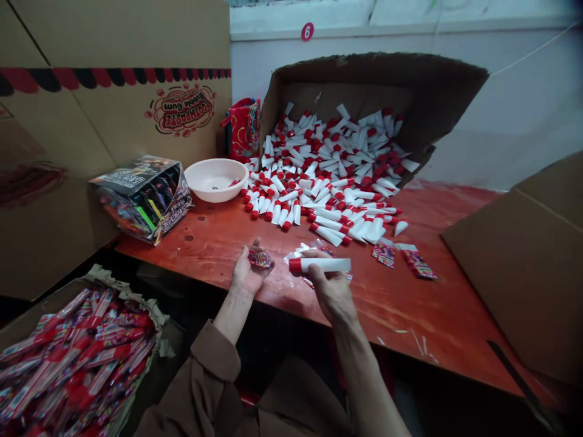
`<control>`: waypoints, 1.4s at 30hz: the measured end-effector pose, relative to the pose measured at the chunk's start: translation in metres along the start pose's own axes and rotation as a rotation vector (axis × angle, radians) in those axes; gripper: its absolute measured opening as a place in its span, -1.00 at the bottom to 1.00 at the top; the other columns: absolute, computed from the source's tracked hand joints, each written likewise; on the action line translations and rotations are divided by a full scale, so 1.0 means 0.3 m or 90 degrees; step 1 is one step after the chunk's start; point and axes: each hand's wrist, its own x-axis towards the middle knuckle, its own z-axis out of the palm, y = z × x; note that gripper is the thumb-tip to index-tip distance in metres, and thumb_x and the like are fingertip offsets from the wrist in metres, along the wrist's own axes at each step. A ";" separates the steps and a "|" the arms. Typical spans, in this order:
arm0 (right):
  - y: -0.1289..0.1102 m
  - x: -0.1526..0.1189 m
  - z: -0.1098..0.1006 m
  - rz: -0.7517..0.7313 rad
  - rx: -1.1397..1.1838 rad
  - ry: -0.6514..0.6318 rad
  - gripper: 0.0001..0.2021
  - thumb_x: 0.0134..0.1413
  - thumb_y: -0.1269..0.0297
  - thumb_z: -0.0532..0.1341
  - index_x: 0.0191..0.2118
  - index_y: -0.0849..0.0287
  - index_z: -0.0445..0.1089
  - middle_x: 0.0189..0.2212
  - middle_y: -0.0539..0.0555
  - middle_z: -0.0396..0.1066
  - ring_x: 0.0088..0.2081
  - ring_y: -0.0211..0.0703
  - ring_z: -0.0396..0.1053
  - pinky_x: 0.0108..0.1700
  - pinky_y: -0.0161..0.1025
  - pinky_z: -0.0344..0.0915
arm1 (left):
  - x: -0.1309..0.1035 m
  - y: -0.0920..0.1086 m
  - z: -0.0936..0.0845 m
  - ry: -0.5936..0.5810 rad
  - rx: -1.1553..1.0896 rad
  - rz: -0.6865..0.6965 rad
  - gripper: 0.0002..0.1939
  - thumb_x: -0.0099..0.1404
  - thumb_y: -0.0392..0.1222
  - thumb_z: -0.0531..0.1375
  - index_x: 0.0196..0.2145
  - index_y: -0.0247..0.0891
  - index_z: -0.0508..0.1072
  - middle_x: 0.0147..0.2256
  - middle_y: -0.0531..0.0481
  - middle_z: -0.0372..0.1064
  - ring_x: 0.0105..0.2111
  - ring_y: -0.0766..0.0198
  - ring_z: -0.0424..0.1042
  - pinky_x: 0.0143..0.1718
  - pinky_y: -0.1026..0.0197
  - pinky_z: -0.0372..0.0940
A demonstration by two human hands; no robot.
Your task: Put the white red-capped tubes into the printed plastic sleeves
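Lower left: torn box point(157, 312) full of printed packs point(84, 349). I read those as the done part; can't tell whether each has a tube inside. Further right, upper left of frame, a display box point(141, 191) and a pale bowl point(218, 194) with a few small bits in it; neither tells me anything about progress. Top centre into upper right: big heap of plain white tubes point(328, 158) with red caps, spilling out of a tipped carton point(348, 94) onto the counter point(392, 306). All bare, so plenty left, I'd judge. Right of centre, two loose sleeves point(383, 255) lie flat, apart from the heap's edge, unused by the look of them; more shiny ones sit partly hidden behind my right hand.

Current piece looks only at its start: sleeve and tube are separate, one per hand. Centre of frame, my left grip point(247, 276) is palm up, fingers curled loosely about a crumpled printed sleeve point(260, 260). Just right of it, my right grip point(334, 294) pinches one bare tube point(334, 264) between thumb and fingers. Tube lies about level, over the counter's near part, red cap pointing left at the sleeve, near but not touching; tail end sticks out rightward past my fingers.
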 end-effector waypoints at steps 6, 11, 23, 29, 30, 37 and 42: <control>0.008 -0.007 0.107 -0.075 -0.004 -0.012 -0.77 -0.01 0.17 0.40 -0.21 0.08 0.49 -0.27 0.03 0.49 -0.25 -0.13 0.43 -0.20 -0.22 0.37 | -0.030 0.001 0.024 0.021 -0.027 -0.006 -0.64 0.46 -0.06 -0.02 -0.18 -0.32 0.50 -0.47 -0.01 0.36 -0.46 0.25 0.39 -0.28 0.10 0.36; 0.021 -0.007 0.122 -0.127 -0.093 -0.018 -0.79 0.05 0.16 0.37 -0.20 0.10 0.50 -0.28 0.05 0.45 -0.27 -0.14 0.38 -0.26 -0.24 0.30 | -0.039 0.004 0.033 0.015 -0.032 -0.003 -0.64 0.47 -0.06 -0.02 -0.18 -0.33 0.49 -0.49 0.00 0.38 -0.50 0.28 0.40 -0.32 0.12 0.38; 0.092 0.009 0.132 -0.197 -0.131 0.059 -0.79 0.04 0.15 0.36 -0.20 0.09 0.50 -0.24 0.07 0.46 -0.19 -0.08 0.38 -0.12 -0.14 0.32 | -0.085 -0.065 0.048 -0.078 0.050 0.062 -0.85 0.30 -0.18 0.28 -0.24 -0.32 0.49 -0.23 -0.10 0.54 -0.25 0.27 0.51 -0.19 0.24 0.39; 0.110 0.007 0.149 -0.238 -0.147 0.105 -0.82 0.03 0.18 0.38 -0.24 0.09 0.50 -0.25 0.07 0.48 -0.20 -0.07 0.39 -0.12 -0.14 0.33 | -0.097 -0.090 0.033 -0.114 0.125 0.085 -0.78 0.30 -0.14 0.28 -0.13 -0.28 0.48 -0.08 -0.12 0.52 -0.17 0.24 0.49 -0.20 0.25 0.37; 0.110 0.006 0.153 -0.234 -0.140 0.107 -0.81 0.02 0.18 0.38 -0.23 0.09 0.50 -0.25 0.07 0.48 -0.19 -0.07 0.40 -0.12 -0.14 0.34 | -0.097 -0.090 0.031 -0.119 0.128 0.082 -0.77 0.30 -0.13 0.28 -0.13 -0.27 0.48 -0.08 -0.12 0.52 -0.16 0.23 0.49 -0.19 0.25 0.37; 0.085 -0.019 0.118 -0.161 -0.070 0.037 -0.70 0.05 0.14 0.36 -0.08 0.06 0.45 -0.12 0.10 0.49 -0.10 -0.03 0.45 -0.06 -0.11 0.39 | -0.106 -0.059 0.032 -0.122 0.147 0.123 -0.70 0.24 -0.07 0.33 -0.14 -0.28 0.48 -0.11 -0.13 0.53 -0.11 0.17 0.50 -0.08 0.14 0.36; 0.051 -0.047 0.069 -0.253 -0.256 0.052 -0.89 0.10 0.19 0.33 -0.26 0.06 0.50 -0.40 0.02 0.46 -0.41 -0.16 0.36 -0.32 -0.21 0.33 | -0.116 -0.037 0.037 -0.118 0.192 0.155 -0.63 0.19 -0.04 0.36 -0.13 -0.29 0.47 -0.12 -0.20 0.54 -0.05 0.07 0.49 -0.07 0.11 0.34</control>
